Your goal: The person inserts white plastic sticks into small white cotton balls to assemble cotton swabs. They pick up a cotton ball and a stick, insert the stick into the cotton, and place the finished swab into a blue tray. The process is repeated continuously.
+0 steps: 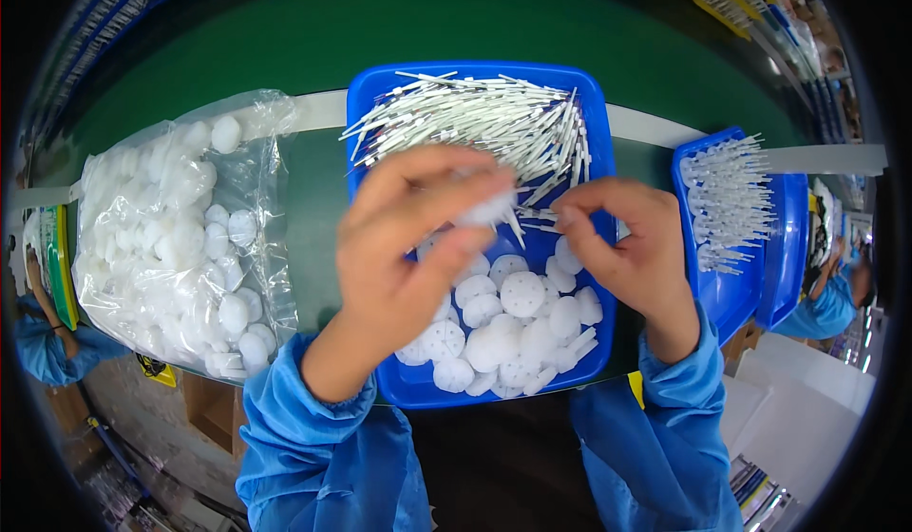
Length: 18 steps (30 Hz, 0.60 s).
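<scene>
A blue tray (pixel 610 247) lies in front of me. Its far half holds a heap of thin white sticks (pixel 475 114); its near half holds a pile of white round discs with small holes (pixel 522 294). Above the tray, my left hand (pixel 399 237) is closed on a white disc (pixel 489 211), partly hidden by the fingers, with a thin white tip pointing down below it. To its right, my right hand (pixel 632 242) has thumb and forefinger pinched together beside a few sticks. Whatever lies between those fingertips is too small to make out.
At the left lies a clear plastic bag (pixel 171 247) full of white discs. On the right stands another blue tray (pixel 731 294) with rows of white sticked pieces (pixel 727 199). A green work surface (pixel 427 19) stretches beyond, and other people in blue sleeves (pixel 826 304) sit at both sides.
</scene>
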Available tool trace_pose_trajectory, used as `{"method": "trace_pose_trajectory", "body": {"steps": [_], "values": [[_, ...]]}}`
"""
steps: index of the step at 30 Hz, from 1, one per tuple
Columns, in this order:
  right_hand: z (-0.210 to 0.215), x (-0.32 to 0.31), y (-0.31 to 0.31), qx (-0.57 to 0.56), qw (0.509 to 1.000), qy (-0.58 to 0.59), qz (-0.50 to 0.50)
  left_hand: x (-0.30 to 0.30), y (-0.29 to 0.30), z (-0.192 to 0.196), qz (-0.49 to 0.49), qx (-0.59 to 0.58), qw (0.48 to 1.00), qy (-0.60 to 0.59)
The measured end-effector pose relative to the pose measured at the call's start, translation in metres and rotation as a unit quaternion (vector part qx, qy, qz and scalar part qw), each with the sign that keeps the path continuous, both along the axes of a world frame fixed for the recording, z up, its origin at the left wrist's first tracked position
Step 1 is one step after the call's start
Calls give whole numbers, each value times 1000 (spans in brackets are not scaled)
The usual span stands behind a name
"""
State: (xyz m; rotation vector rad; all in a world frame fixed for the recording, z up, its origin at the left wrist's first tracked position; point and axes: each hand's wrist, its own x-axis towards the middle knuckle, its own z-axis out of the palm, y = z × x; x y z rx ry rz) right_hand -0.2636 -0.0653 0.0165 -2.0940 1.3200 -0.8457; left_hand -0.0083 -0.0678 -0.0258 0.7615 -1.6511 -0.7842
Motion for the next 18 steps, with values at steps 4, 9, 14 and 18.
{"method": "trace_pose_trajectory", "body": {"steps": [4, 9, 14, 18], "values": [[-1, 15, -3, -115, 979, 157, 55, -1, 6, 3, 44, 131, 985, 107], [-21, 51, -7, -275, 923, 249, 104, -2, 8, 3, 78, 218, 953, 197], [-15, 34, -18, -196, 971, 108, 86, -2, 5, 2, 58, 236, 946, 215], [-14, 28, -6, -85, 992, -88, -10, -10, 5, -2, 12, 238, 962, 132]]}}
